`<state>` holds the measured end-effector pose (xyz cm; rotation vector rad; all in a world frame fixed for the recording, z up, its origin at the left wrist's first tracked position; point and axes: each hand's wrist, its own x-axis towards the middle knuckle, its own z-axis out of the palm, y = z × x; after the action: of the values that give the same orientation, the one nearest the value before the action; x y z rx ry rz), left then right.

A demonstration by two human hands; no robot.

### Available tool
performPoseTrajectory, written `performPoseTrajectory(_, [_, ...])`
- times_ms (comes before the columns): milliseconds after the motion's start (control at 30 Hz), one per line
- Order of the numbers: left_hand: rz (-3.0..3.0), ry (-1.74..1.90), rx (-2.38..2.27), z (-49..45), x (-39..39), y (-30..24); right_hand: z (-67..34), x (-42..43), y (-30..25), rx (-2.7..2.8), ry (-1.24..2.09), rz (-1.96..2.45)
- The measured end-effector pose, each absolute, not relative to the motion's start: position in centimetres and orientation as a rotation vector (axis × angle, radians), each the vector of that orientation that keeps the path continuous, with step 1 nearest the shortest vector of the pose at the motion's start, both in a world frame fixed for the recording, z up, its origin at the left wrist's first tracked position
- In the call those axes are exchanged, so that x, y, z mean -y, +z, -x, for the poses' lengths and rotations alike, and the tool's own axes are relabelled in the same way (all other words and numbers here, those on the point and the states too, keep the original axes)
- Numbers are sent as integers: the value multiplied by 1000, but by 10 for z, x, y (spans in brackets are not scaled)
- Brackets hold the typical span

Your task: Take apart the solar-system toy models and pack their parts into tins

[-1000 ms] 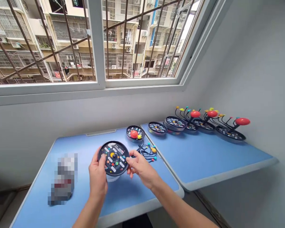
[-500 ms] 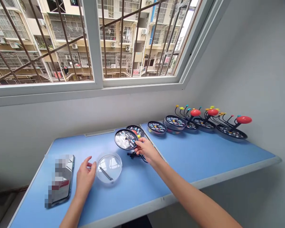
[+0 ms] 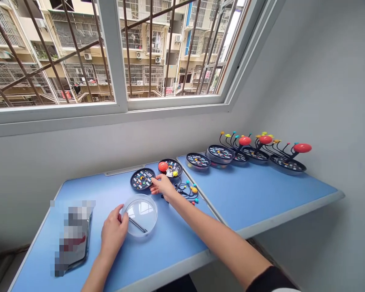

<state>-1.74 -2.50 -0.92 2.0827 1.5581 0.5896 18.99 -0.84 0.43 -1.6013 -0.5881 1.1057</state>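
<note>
My left hand (image 3: 113, 232) rests against the left rim of a clear round dish (image 3: 139, 214), thumb and fingers curled on its edge. A thin dark rod (image 3: 136, 224) lies inside the dish. My right hand (image 3: 162, 186) reaches forward, its fingers on the near right edge of a black printed disc (image 3: 142, 179) lying flat on the blue table (image 3: 176, 239). Just beyond stands another black disc with a red ball (image 3: 163, 166) on it. A tangle of black wire arms with small coloured balls (image 3: 187, 190) lies right of my right hand.
A phone (image 3: 72, 239) lies at the table's left. On a second blue table (image 3: 261, 190) to the right stand more black discs (image 3: 198, 160) and three assembled planet models with red balls (image 3: 302, 148). A barred window and grey walls bound the far side.
My right hand lifted the black disc off the clear dish, carried it to the far side and set it flat on the table. My left hand came back onto the dish's rim.
</note>
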Motion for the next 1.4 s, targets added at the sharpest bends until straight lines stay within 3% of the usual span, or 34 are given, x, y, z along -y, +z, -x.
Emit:
performPoseTrajectory(400, [-2135, 559, -1505, 8, 24, -9, -202, 33, 1, 828, 960, 1643])
performPoseTrajectory(700, [-2118, 523, -1452, 2, 20, -4, -272, 73, 18, 1034, 308, 1961])
performPoseTrajectory(833, [-2092, 563, -1458, 2, 18, -4, -294, 77, 13, 1088, 174, 2112])
performPoseTrajectory(1200, [-2023, 670, -1502, 4, 19, -2, -293, 65, 5, 1117, 343, 2049])
performPoseTrajectory(1400, [-1755, 1035, -1403, 4, 28, 11, -290, 92, 22, 1019, 538, 1787])
